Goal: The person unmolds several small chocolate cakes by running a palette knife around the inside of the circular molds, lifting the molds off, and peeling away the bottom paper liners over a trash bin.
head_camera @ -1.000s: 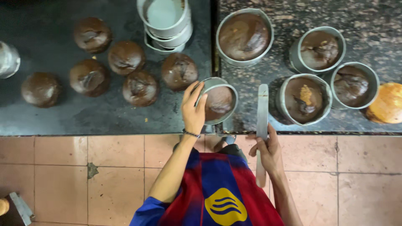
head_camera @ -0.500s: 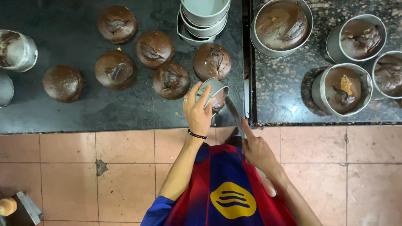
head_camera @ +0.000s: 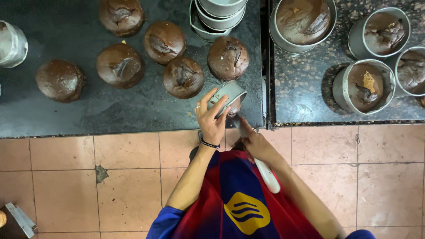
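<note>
At the dark surface (head_camera: pixel 133 115) edge, my left hand (head_camera: pixel 211 121) fingers wrap a tilted round cake tin (head_camera: pixel 228 95) | right hand (head_camera: pixel 254 144) grips a white-handled knife (head_camera: pixel 265 172) | six chocolate cakes (head_camera: pixel 183 77) unmoulded | four filled tins (head_camera: pixel 363 86) remain.

No packages, labels, signs or screens are visible here. The only printed mark is a yellow emblem (head_camera: pixel 247 213) on the front of the person's red and blue striped shirt (head_camera: pixel 230 186), in the lower middle of the view. It is roughly oval, with dark wavy lines across it. The metal tins and dark cakes carry no labels.
</note>
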